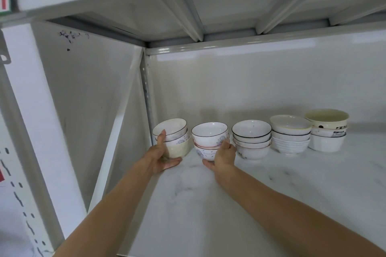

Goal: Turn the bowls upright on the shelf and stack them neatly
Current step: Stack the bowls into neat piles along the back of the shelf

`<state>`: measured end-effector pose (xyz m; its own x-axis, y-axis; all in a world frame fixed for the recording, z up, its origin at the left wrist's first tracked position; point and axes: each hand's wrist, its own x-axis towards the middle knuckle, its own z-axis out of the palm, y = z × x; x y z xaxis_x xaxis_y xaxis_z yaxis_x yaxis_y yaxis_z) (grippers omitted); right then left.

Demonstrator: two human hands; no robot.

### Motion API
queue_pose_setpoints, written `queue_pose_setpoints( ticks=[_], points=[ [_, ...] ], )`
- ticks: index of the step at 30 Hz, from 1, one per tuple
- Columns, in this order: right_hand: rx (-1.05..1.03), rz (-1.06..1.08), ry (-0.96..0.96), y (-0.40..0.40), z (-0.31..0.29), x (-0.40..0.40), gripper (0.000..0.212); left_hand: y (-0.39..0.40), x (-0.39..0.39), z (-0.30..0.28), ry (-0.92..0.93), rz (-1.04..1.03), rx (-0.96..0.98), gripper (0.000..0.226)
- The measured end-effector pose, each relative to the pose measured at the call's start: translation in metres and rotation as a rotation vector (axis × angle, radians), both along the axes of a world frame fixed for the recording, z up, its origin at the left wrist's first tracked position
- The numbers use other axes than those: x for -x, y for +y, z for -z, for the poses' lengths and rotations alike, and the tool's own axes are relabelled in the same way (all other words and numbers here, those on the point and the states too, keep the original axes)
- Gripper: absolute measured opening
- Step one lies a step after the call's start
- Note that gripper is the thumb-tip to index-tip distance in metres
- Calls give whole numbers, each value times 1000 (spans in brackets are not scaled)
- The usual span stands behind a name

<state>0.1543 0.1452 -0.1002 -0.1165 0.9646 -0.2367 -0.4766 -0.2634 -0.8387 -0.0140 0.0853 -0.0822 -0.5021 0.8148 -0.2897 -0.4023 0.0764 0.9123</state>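
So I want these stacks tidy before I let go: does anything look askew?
Yes: the leftmost stack, held by the left hand, leans, its top bowl tilted. The other stacks sit upright.

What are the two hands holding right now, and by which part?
The left hand grips the leftmost stack of white ceramic bowls by its side; the right hand grips the second stack likewise.

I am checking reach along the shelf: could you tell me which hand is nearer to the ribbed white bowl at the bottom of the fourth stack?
Right. The right hand grips the second stack, two stacks left of the ribbed white bowl; the left hand holds the leftmost stack, farther away.
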Motion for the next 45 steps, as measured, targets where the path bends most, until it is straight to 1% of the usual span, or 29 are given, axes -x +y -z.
queue_pose_setpoints(
  ticks=[3,8,16,20,26,32,35,37,39,40,42,45],
  points=[
    [8,1,-1,-2,0,-2,44,-3,-3,1,15,-10,-8,87],
    [1,18,-39,1,3,-5,41,-9,-9,-3,46,-34,-7,68],
    [-10,29,-61,-8,-1,-7,41,-29,-17,-6,80,-14,27,55],
    [-4,38,-70,-14,-3,-8,42,-42,-17,-3,89,13,21,63],
    [-14,73,-69,-22,-2,-12,42,-53,-20,-5,128,58,42,64],
    [-44,55,-177,-27,-4,-19,46,-59,-25,-7,127,49,46,71],
    [-34,17,-222,-27,-6,-25,45,-62,-34,-5,123,14,18,65],
    [-33,6,-233,-25,-6,-34,44,-65,-40,-1,167,7,18,67],
    [-36,-9,-242,-24,-6,-48,37,-70,-44,1,228,7,56,74],
    [-29,-23,-238,-25,-6,-58,32,-73,-47,2,241,12,83,72],
    [-10,-30,-230,-24,-8,-78,21,-79,-56,1,242,38,141,59],
    [2,-29,-237,-16,-11,-109,13,-85,-86,-3,248,166,200,38]
  ],
)
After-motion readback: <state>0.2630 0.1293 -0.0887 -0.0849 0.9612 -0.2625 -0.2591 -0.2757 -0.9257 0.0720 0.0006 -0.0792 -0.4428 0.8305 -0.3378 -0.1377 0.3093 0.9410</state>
